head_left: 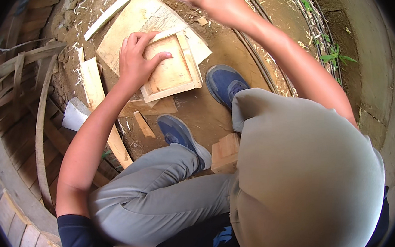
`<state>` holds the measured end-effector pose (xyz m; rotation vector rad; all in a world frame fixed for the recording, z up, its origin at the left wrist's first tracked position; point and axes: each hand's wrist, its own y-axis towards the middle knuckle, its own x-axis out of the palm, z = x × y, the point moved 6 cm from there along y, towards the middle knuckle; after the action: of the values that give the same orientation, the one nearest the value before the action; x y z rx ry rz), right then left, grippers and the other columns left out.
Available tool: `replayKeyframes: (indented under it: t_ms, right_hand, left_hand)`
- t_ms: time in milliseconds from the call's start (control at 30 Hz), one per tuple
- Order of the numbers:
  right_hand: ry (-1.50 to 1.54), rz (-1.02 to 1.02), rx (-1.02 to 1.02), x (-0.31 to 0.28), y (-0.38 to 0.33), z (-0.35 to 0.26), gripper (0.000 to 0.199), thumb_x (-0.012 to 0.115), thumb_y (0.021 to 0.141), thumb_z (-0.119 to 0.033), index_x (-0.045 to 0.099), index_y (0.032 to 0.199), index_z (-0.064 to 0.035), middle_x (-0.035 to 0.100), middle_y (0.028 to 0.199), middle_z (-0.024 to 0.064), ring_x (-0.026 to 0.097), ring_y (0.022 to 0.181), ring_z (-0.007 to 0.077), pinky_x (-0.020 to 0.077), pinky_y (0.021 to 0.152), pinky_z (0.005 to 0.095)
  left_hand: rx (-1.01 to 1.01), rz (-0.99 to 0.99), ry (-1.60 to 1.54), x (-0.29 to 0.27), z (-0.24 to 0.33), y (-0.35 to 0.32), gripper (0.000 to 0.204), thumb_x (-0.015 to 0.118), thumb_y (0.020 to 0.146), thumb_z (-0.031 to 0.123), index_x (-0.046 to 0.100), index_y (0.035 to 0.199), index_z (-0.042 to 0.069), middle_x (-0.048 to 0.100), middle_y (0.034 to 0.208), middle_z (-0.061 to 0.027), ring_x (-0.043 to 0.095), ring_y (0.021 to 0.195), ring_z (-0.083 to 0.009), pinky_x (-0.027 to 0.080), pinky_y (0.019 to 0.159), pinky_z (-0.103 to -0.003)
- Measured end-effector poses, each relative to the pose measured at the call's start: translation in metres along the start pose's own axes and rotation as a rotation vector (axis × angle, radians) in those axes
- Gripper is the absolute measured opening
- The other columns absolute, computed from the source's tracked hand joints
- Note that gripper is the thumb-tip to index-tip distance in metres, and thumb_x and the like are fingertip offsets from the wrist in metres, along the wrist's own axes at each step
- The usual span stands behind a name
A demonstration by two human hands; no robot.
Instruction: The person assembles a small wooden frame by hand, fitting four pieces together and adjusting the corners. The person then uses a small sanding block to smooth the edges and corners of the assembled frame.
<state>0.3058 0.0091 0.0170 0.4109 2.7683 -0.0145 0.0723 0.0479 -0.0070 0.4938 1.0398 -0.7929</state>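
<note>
A shallow square wooden box [177,89] with a low raised rim rests tilted on a broad light wooden board [126,22] on the ground. My left hand [135,58] grips the box by its left side, thumb over the inside and fingers along the outer edge. Raised beyond the box, to the right of the board's far end, my right hand [218,4] has its fingers curled into a pinch. Whether anything small is between those fingertips cannot be made out. The right hand is apart from the box.
Near my shoes lie a wooden block [225,152] and a small wooden wedge [143,125]. A long pale strip [118,9] and a plank [93,82] flank the board. Weathered timber [44,125] stands at left; long thin rods [254,51] run along the right.
</note>
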Motion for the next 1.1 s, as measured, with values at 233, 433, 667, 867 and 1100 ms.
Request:
replayKeyframes:
  t_ms: [233,433,667,867,1100]
  right_hand:
    - [0.115,-0.006,0.382,-0.029,-0.012,0.053,0.021,0.068,0.097,-0.019,0.079,0.101,-0.0028,0.069,0.077,-0.0005,0.058,0.066,0.0070,0.0480,0.061,0.0282]
    - [0.108,-0.080,0.391,-0.008,-0.023,0.055,0.025,0.067,0.103,-0.027,0.078,0.107,-0.0045,0.063,0.073,-0.0016,0.052,0.058,0.0067,0.0450,0.055,0.0274]
    - [0.105,-0.128,0.428,-0.004,-0.030,0.069,0.026,0.068,0.103,-0.029,0.079,0.103,-0.0061,0.063,0.074,-0.0027,0.051,0.056,0.0065,0.0450,0.054,0.0274]
    - [0.233,-0.199,0.435,0.022,-0.045,0.061,0.025,0.068,0.103,-0.027,0.079,0.111,-0.0057,0.065,0.076,-0.0026,0.051,0.057,0.0063,0.0441,0.054,0.0263]
    - [0.444,-0.267,0.530,0.032,-0.055,0.015,0.025,0.067,0.102,-0.023,0.079,0.113,-0.0047,0.073,0.087,0.0024,0.057,0.061,0.0073,0.0504,0.059,0.0257]
  left_hand:
    - [0.146,-0.078,0.058,-0.007,0.018,0.024,0.046,0.076,0.089,0.025,0.066,0.133,0.018,0.062,0.115,-0.0071,0.059,0.113,-0.0282,0.048,0.097,-0.043]
    - [0.199,-0.240,-0.136,0.004,0.045,0.042,0.043,0.065,0.092,0.003,0.065,0.133,0.015,0.063,0.118,-0.0148,0.059,0.114,-0.0342,0.047,0.102,-0.043]
    - [0.151,-0.205,-0.186,-0.006,0.038,0.047,0.033,0.068,0.091,0.004,0.070,0.123,0.013,0.067,0.110,-0.0111,0.062,0.110,-0.0334,0.050,0.095,-0.043]
    - [0.235,0.104,-0.197,-0.030,0.042,0.019,0.032,0.071,0.085,-0.003,0.070,0.114,0.009,0.069,0.107,-0.0111,0.065,0.102,-0.0326,0.051,0.088,-0.040]
    - [0.324,0.281,-0.185,-0.050,0.049,-0.001,0.030,0.073,0.079,-0.011,0.068,0.104,0.004,0.070,0.104,-0.0131,0.066,0.095,-0.0304,0.051,0.083,-0.039]
